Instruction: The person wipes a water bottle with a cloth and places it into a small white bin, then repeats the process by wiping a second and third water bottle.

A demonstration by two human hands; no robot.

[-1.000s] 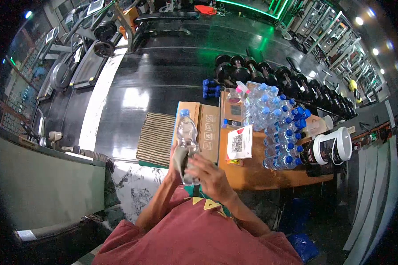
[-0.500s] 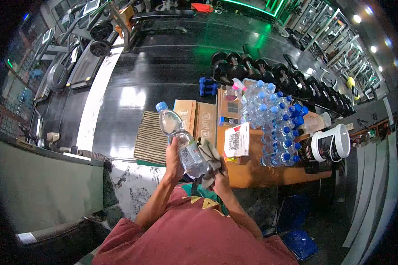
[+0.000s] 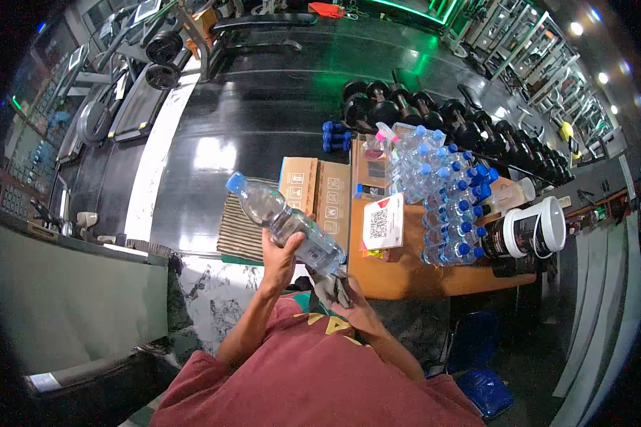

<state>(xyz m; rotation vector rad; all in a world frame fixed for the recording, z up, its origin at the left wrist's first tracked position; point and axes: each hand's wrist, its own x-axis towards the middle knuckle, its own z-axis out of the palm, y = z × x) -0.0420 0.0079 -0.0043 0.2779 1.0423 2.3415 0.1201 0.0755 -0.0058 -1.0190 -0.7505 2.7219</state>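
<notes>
A clear plastic water bottle with a blue cap lies tilted in my left hand, its cap up and to the left. My left fingers wrap round the lower half, the thumb across its side. Just below the bottle's base, my right hand is closed on a crumpled grey cloth. The cloth's top edge is right at the base of the bottle.
Several blue-capped bottles crowd the wooden table, beside a QR-code card and white tubs. A cardboard box and a striped mat lie to the left. Dumbbells line the rack behind.
The bottle has tipped further left in my left hand. My right hand and the cloth have moved down, from the bottle's side to below its base.
</notes>
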